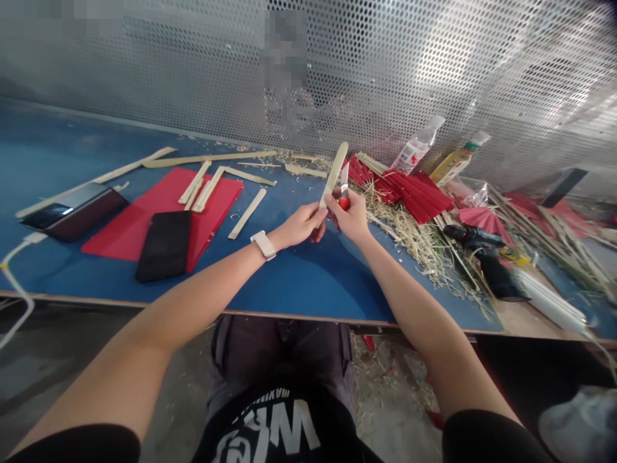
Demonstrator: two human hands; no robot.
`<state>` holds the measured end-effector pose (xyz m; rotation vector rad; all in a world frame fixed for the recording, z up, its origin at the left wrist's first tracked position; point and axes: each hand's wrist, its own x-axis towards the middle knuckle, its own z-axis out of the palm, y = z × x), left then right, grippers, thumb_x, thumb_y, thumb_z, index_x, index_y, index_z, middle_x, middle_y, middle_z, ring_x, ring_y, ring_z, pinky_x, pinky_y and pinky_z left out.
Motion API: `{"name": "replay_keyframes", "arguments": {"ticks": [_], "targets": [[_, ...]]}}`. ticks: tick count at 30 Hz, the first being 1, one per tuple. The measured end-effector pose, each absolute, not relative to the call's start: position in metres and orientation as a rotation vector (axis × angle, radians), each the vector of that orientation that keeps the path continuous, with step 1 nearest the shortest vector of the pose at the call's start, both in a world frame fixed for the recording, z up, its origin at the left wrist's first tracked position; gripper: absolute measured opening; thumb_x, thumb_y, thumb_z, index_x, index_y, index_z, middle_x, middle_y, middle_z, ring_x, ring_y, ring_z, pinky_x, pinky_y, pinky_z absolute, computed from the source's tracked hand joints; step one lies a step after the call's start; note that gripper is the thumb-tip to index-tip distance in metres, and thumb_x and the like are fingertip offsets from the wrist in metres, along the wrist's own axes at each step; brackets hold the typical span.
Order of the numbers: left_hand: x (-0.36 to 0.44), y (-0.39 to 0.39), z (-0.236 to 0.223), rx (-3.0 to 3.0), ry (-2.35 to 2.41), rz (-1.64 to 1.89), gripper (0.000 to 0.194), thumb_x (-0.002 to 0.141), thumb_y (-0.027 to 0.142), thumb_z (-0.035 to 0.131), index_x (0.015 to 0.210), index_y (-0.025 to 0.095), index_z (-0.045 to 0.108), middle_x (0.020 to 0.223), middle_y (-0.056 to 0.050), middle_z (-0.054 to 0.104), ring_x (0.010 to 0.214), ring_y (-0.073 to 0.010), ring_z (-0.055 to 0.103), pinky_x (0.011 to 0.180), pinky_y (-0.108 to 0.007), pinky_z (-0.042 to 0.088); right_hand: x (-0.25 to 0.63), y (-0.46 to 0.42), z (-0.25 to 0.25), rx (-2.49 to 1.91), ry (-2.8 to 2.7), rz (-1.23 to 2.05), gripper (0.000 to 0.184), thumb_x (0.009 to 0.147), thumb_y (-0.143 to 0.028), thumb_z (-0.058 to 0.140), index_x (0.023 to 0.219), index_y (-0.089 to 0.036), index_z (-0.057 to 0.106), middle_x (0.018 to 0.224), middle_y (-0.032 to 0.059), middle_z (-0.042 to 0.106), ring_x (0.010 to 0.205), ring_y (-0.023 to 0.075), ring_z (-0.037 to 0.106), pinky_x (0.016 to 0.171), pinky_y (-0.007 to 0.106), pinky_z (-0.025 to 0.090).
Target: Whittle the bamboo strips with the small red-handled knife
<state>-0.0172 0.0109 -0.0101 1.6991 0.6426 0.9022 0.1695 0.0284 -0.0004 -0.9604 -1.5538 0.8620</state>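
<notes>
My left hand (pixel 308 222) is closed around the lower end of a pale bamboo strip (pixel 336 166), which points up and away with a rounded tip. In my right hand (pixel 353 215) is a red utility knife (pixel 344 196), its blade up beside the strip. Both hands are close together above the blue table (pixel 289 283), and the fingers of the right touch or nearly touch the strip. A shorter bamboo strip (pixel 247 213) lies on the table left of my hands. More bamboo pieces (pixel 207 190) rest on a red folder (pixel 144 212).
A black phone (pixel 164 245) lies on the folder, with another device (pixel 72 209) and a white cable to its left. At right are bamboo shavings (pixel 414 238), red folded fans (pixel 419 196), two bottles (pixel 418 146), and a power drill (pixel 496 263). A perforated metal panel (pixel 216 77) stands behind.
</notes>
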Motion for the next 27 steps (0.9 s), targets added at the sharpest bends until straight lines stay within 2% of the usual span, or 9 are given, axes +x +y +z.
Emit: {"name": "replay_keyframes", "arguments": {"ticks": [5,8,11,13,16,19,24,27], "targets": [[-0.011,0.012,-0.014,1.515,0.766,1.065,0.037,0.123,0.059,0.054,0.112,0.024,0.058,0.088,-0.001,0.069,0.062,-0.0134,0.071,0.054,-0.026,0.058,0.174,0.028,-0.004,-0.999,-1.725,0.756,0.056,0.103,-0.083,0.075,0.105,-0.027,0.069,0.076,-0.001,0.071,0.049,0.015,0.056,0.049,0.033,0.046],[-0.011,0.017,-0.015,1.473,0.872,1.191,0.038,0.123,0.056,0.056,0.104,0.024,0.06,0.082,0.001,0.06,0.063,-0.012,0.062,0.053,-0.025,0.055,0.179,0.029,-0.007,-1.06,-1.864,0.647,0.048,0.111,-0.076,0.068,0.109,-0.027,0.068,0.078,-0.0007,0.07,0.056,0.0161,0.059,0.059,0.034,0.049],[-0.016,0.02,-0.014,1.513,0.913,1.225,0.037,0.122,0.055,0.06,0.104,0.023,0.066,0.074,0.003,0.053,0.06,-0.0113,0.055,0.054,-0.024,0.052,0.183,0.033,-0.011,-1.063,-1.905,0.488,0.048,0.108,-0.075,0.073,0.107,-0.027,0.066,0.077,-0.0015,0.064,0.066,0.0188,0.059,0.071,0.037,0.05],[-0.019,0.021,-0.014,1.551,0.935,1.248,0.035,0.121,0.055,0.063,0.11,0.023,0.07,0.076,0.003,0.057,0.06,-0.0114,0.058,0.055,-0.025,0.052,0.184,0.036,-0.013,-1.073,-1.898,0.427,0.053,0.104,-0.079,0.077,0.105,-0.027,0.065,0.076,-0.0024,0.06,0.068,0.0193,0.056,0.074,0.038,0.049],[-0.019,0.02,-0.014,1.589,0.964,1.258,0.036,0.118,0.06,0.066,0.121,0.024,0.07,0.087,-0.001,0.069,0.061,-0.0132,0.066,0.054,-0.029,0.053,0.185,0.039,-0.014,-1.112,-1.894,0.398,0.06,0.103,-0.086,0.073,0.098,-0.027,0.062,0.075,-0.0021,0.057,0.072,0.0197,0.052,0.077,0.039,0.047],[-0.017,0.02,-0.017,1.611,0.966,1.215,0.042,0.119,0.067,0.062,0.127,0.026,0.065,0.092,-0.003,0.072,0.06,-0.0151,0.07,0.054,-0.031,0.054,0.185,0.04,-0.014,-1.114,-1.906,0.371,0.064,0.105,-0.091,0.066,0.096,-0.027,0.063,0.077,-0.0005,0.058,0.074,0.0208,0.051,0.078,0.039,0.047],[-0.016,0.026,-0.025,1.63,0.97,1.184,0.054,0.117,0.08,0.053,0.126,0.027,0.058,0.083,0.002,0.06,0.055,-0.0103,0.057,0.052,-0.027,0.05,0.185,0.041,-0.016,-1.157,-1.949,0.325,0.07,0.105,-0.097,0.058,0.1,-0.028,0.067,0.076,0.0007,0.059,0.071,0.0228,0.053,0.077,0.039,0.046],[-0.016,0.031,-0.032,1.644,0.959,1.177,0.059,0.114,0.085,0.05,0.124,0.028,0.057,0.08,0.003,0.054,0.058,-0.0116,0.056,0.056,-0.028,0.052,0.186,0.042,-0.017,-1.161,-2.015,0.317,0.073,0.106,-0.099,0.053,0.092,-0.028,0.064,0.072,0.0013,0.058,0.069,0.0234,0.054,0.076,0.039,0.047]]}}
